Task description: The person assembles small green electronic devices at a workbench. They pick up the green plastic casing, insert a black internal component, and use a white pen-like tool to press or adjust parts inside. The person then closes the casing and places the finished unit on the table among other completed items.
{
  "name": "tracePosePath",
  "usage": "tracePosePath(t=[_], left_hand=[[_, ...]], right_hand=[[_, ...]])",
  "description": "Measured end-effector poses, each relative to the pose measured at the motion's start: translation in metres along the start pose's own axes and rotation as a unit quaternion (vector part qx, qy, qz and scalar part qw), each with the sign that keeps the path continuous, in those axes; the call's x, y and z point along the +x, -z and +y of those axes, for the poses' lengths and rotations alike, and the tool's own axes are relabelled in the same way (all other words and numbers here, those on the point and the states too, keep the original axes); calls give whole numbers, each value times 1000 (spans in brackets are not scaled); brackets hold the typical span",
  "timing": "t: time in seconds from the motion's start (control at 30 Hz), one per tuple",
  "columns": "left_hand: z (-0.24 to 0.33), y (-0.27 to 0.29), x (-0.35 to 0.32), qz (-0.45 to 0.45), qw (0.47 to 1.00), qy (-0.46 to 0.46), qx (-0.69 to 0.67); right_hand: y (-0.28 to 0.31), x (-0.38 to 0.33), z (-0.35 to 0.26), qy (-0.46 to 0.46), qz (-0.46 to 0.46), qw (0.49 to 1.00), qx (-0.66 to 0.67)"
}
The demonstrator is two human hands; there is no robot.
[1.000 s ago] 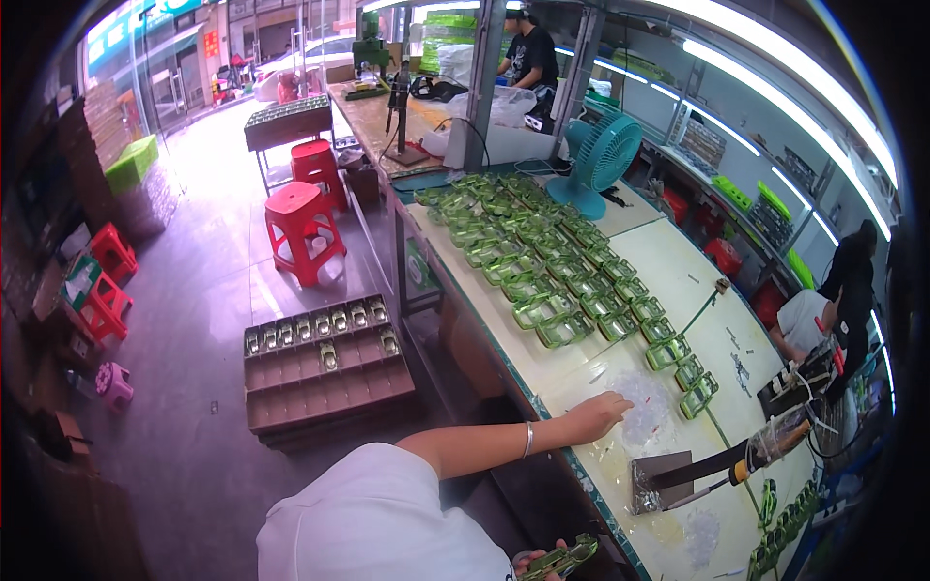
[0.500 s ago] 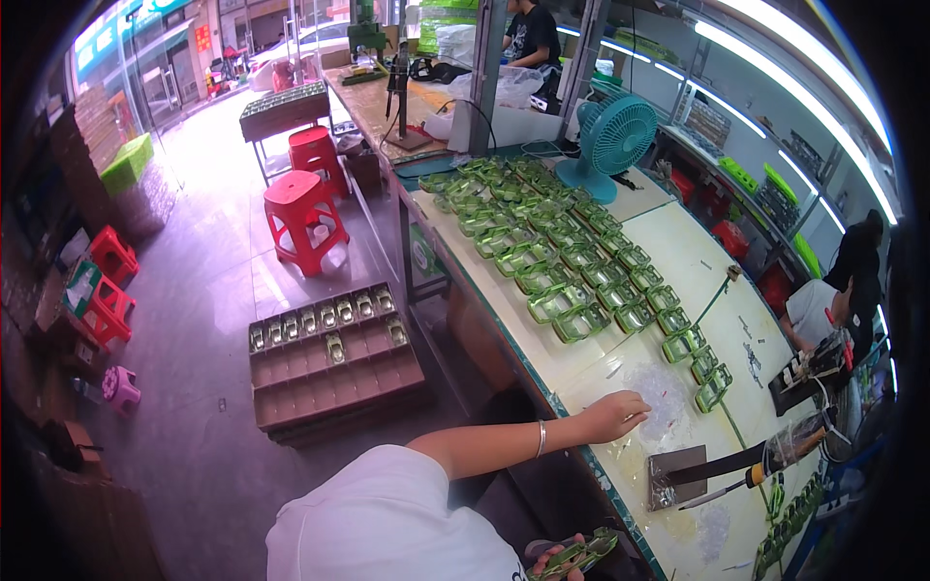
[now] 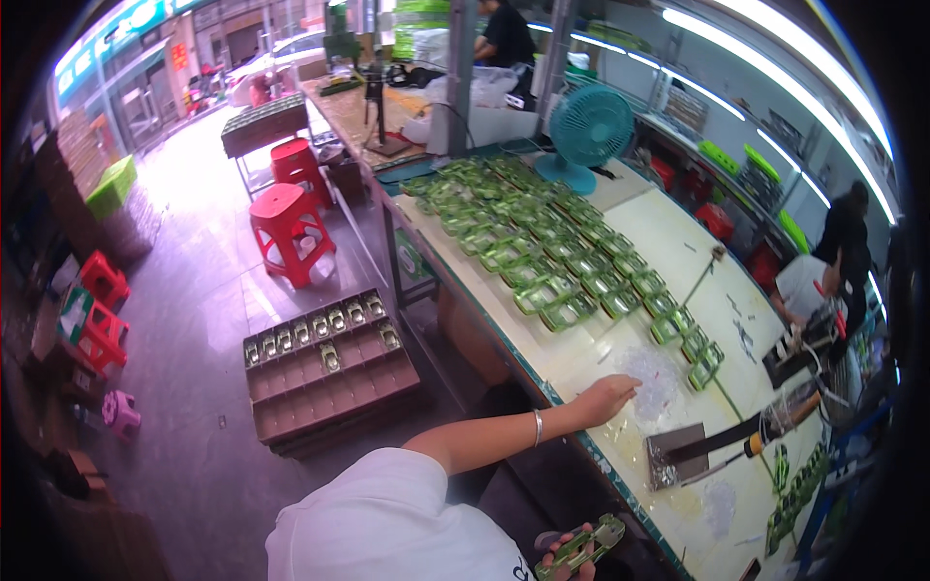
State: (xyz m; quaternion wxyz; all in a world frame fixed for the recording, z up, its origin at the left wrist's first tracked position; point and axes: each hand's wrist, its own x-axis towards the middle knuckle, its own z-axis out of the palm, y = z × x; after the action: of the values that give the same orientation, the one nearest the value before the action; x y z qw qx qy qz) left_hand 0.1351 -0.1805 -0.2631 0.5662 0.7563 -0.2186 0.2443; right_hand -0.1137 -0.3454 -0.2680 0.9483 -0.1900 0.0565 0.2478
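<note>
The right grip (image 3: 570,556) is closed around one green frame (image 3: 610,531), low near the body. The left grip (image 3: 605,399) has bunched fingertips beside a pale patch (image 3: 657,383); whether they pinch anything, I cannot tell. Its forearm (image 3: 484,441) stretches over the worktop (image 3: 668,232), where many similar frames (image 3: 570,310) already lie in rows.

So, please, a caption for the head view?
Right hand holding a green frame, left hand over worktable bearing similar frames.

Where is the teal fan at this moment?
In the head view, the teal fan stands right of centre in the upper part, on the pale worktop beside the far end of the green frames.
</note>
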Motion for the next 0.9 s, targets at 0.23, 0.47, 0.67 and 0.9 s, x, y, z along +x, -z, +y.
tracePosePath(t=[0.23,0.47,0.67,0.9], left_hand=[[105,41,-40,-135,926,219,-277],[151,55,-58,-277,943,-36,-182],[156,47,-61,-299,941,-100,-122],[156,45,-57,-317,934,-136,-89]], right_hand=[[-21,5,-17,198,188,859,-433],[-55,-1,-22,303,209,658,-656],[-65,0,-22,329,202,578,-719],[-64,-5,-23,334,196,572,-723]])
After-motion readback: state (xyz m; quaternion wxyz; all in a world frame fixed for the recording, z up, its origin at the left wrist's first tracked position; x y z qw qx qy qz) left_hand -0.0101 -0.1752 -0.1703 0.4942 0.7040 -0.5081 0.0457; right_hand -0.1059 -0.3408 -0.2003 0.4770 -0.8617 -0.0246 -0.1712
